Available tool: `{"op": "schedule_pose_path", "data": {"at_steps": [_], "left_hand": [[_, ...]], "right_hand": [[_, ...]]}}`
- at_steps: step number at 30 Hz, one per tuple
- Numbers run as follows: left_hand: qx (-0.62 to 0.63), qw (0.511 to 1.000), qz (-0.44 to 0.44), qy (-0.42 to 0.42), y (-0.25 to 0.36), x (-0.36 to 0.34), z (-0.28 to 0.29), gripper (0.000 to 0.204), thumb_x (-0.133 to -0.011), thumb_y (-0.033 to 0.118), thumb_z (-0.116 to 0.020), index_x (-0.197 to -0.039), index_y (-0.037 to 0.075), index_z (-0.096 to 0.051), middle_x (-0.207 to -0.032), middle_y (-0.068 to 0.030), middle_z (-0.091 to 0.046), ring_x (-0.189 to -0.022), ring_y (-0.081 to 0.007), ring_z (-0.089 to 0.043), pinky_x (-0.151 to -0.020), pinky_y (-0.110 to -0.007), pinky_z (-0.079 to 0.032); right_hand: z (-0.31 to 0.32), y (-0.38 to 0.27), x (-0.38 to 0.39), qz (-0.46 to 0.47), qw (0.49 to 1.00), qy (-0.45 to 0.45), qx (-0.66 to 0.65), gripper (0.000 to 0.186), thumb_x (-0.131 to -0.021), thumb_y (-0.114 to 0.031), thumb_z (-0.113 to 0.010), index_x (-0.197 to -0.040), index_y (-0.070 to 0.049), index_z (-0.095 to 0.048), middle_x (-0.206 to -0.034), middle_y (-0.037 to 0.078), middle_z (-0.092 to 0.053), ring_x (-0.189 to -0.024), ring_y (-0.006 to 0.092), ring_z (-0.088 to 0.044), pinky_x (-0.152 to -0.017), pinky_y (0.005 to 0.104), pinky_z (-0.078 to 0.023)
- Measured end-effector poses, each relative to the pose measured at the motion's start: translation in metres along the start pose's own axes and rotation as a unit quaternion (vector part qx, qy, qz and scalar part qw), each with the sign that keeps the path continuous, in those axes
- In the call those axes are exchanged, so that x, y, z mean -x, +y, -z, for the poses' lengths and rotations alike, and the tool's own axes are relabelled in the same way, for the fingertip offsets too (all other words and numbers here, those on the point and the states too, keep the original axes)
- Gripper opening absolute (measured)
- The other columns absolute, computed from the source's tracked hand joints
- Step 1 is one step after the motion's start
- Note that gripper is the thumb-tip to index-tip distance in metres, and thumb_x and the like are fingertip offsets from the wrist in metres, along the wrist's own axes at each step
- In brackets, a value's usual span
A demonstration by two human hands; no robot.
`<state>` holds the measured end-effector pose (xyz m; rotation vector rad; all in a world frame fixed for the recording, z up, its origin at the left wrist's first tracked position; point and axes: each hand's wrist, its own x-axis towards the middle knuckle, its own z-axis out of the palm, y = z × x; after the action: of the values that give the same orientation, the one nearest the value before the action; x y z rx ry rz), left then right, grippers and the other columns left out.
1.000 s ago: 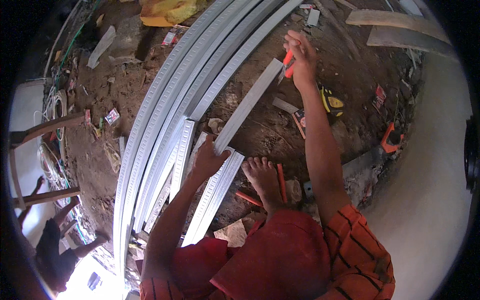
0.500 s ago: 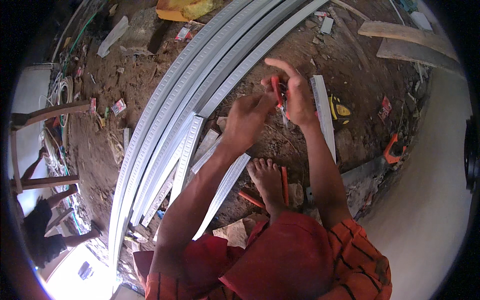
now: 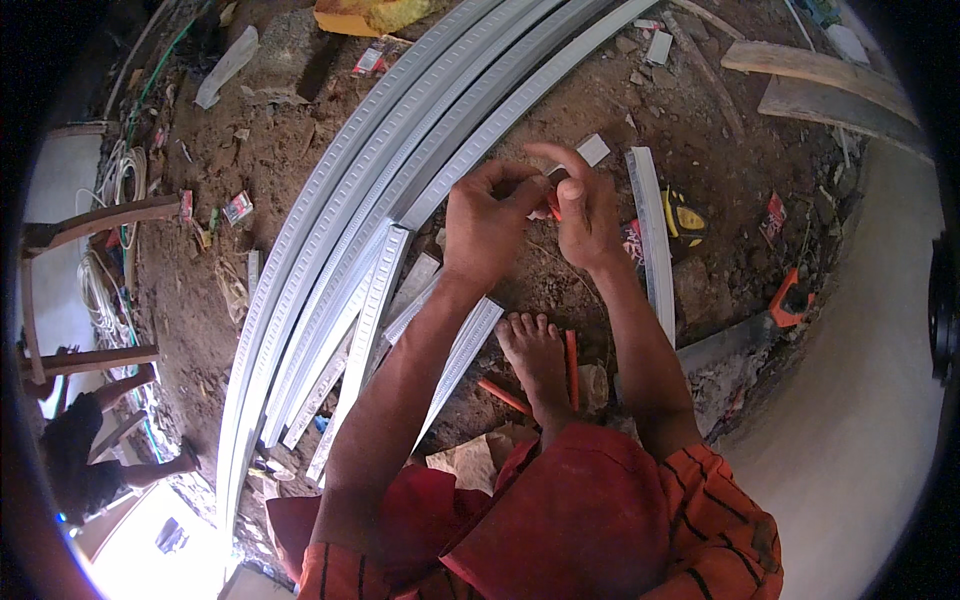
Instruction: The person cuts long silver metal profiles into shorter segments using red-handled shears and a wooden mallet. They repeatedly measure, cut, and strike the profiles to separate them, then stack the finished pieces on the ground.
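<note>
My left hand (image 3: 487,225) and my right hand (image 3: 588,225) meet in front of me over the dirt floor. A small red-handled tool (image 3: 554,204) shows between them, mostly hidden by my right fingers, which are closed round it; its exact kind is unclear. My right index finger stretches out to the left above it. The left fingers are pinched close beside the tool, and what they grip cannot be made out. Just right of my right hand lies a short metal channel (image 3: 652,235), with a yellow-and-black tape measure (image 3: 684,218) beside it.
Long ribbed metal channels (image 3: 350,165) run across the floor on the left. An orange-handled handsaw (image 3: 788,300) lies near the right wall. Red sticks (image 3: 572,368) flank my bare foot (image 3: 535,355). Wooden boards (image 3: 820,65) lie far right; another person's legs (image 3: 120,475) show far left.
The red tool has turned and sunk behind my fingers, so its metal part no longer shows. My left hand has shifted slightly, and its fingers are bent closer to my right hand.
</note>
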<state>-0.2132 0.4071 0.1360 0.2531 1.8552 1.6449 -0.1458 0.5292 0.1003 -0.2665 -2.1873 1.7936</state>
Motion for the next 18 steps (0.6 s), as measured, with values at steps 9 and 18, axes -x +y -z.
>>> {"op": "schedule_pose_path", "data": {"at_steps": [9,18], "left_hand": [[0.317,0.925,0.193,-0.079,-0.039,0.008,0.006,0.056,-0.083,0.022,-0.063,-0.126,-0.002,-0.036,-0.109,-0.0114,-0.056,-0.098,-0.0207,-0.056,-0.075,-0.041,-0.048],[0.166,0.977,0.112,-0.068,-0.051,0.016,0.006,0.031,-0.087,0.026,-0.062,-0.105,0.001,-0.056,-0.092,-0.0066,-0.059,-0.085,-0.0165,-0.057,-0.073,-0.029,-0.049]], "right_hand": [[-0.006,-0.005,0.016,0.096,0.989,-0.004,0.115,0.062,-0.091,-0.055,-0.043,-0.123,-0.003,-0.051,-0.061,0.005,-0.053,-0.057,0.0103,-0.051,-0.053,0.0272,-0.042],[-0.001,0.005,0.021,-0.015,0.997,-0.069,-0.020,0.061,-0.095,-0.052,-0.029,-0.123,-0.003,-0.052,-0.085,0.011,-0.059,-0.058,0.0147,-0.051,-0.055,0.0303,-0.040]]}}
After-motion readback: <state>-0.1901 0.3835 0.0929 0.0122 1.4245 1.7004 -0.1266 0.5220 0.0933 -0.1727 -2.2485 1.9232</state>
